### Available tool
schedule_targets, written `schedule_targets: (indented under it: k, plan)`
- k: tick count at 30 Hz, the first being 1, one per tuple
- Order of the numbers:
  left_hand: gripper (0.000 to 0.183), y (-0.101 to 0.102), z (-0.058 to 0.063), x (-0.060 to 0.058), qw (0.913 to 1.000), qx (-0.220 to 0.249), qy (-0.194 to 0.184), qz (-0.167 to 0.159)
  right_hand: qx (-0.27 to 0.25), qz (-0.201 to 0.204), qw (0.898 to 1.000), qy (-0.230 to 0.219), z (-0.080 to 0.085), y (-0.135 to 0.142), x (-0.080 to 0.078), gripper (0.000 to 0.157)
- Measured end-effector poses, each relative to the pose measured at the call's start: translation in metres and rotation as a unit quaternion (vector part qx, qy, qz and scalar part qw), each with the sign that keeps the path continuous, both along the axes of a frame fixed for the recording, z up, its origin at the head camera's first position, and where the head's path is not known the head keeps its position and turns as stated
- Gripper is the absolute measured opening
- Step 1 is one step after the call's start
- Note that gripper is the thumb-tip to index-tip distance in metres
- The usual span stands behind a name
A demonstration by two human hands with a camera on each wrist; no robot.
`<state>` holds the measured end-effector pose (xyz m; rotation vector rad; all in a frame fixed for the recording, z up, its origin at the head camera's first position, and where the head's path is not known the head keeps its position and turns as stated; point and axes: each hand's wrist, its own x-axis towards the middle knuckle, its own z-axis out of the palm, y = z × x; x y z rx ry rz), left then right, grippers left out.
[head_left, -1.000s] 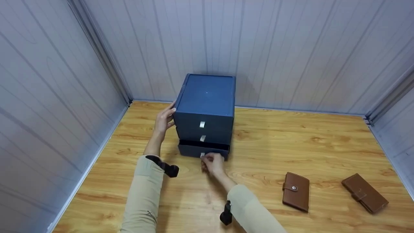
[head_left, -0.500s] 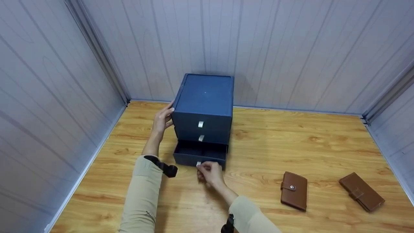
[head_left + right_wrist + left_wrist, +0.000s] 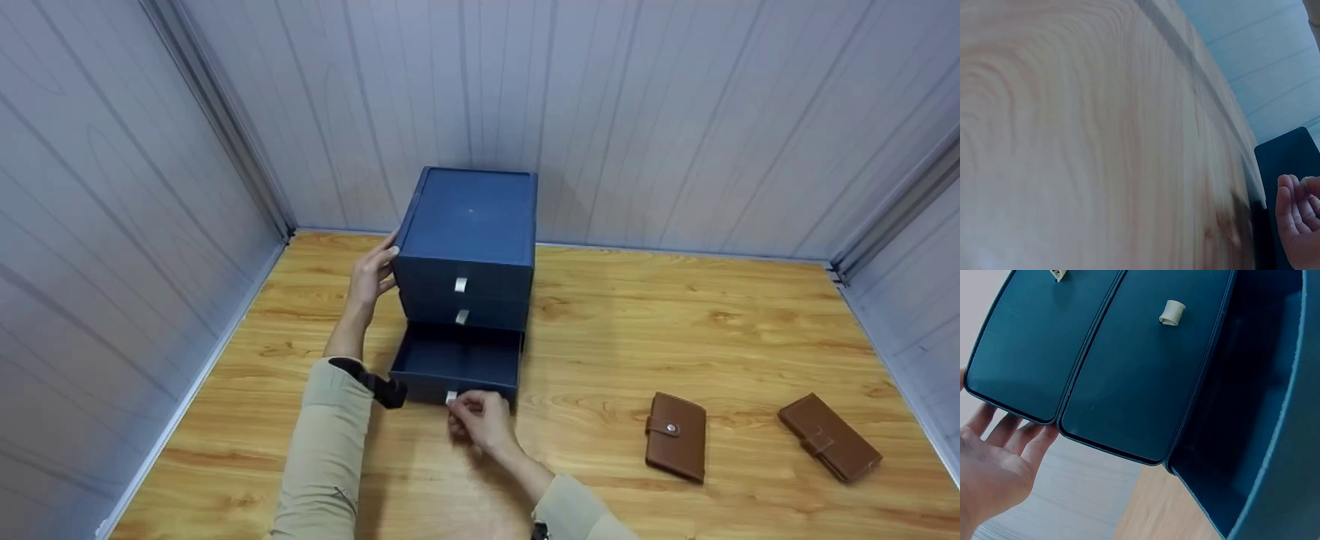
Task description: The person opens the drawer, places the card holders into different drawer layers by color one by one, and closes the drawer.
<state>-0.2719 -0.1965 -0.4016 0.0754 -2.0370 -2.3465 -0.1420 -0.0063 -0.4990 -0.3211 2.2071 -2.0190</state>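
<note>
A dark blue desktop drawer unit (image 3: 469,217) with three stacked drawers stands near the back wall. Its bottom drawer (image 3: 454,356) is pulled well out, and its inside shows bare. My right hand (image 3: 484,424) pinches the small pale pull tab (image 3: 451,397) on that drawer's front. Against the unit's left side, near the top, rests my left hand (image 3: 369,275), its fingers extended along the wall. In the left wrist view the left hand (image 3: 1002,464) touches the unit's side edge with its fingertips. The upper and middle drawers (image 3: 1140,365) are closed.
On the wooden tabletop (image 3: 615,352) to the right lie two brown leather wallets: one with a snap strap (image 3: 676,437), the other a longer one (image 3: 830,438) set at a slant. Pale panel walls (image 3: 637,112) enclose the back and sides.
My right hand has drawn the bottom drawer out toward me, from slightly ajar to far out. My left hand has stayed on the unit's side.
</note>
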Motion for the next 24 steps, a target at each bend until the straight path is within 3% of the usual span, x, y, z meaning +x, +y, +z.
schedule_targets:
  k: [9, 14, 19, 24]
  plan:
    - [0.048, 0.000, -0.002, 0.000, 1.0000, -0.001, 0.005, -0.003, 0.007, 0.010, 1.000, -0.013, -0.029, 0.005, 0.004, 0.015]
    - [0.048, 0.001, -0.001, 0.001, 1.0000, 0.001, 0.005, -0.003, -0.014, 0.023, 1.000, 0.007, -0.038, 0.011, 0.009, 0.017]
    - [0.047, 0.003, 0.005, 0.007, 1.0000, -0.002, 0.000, -0.002, -0.008, 0.024, 1.000, -0.016, -0.027, 0.012, 0.020, 0.017]
    - [0.047, 0.001, -0.001, 0.003, 1.0000, 0.002, 0.000, -0.002, 0.004, 0.021, 0.999, -0.047, -0.010, 0.011, 0.030, 0.017]
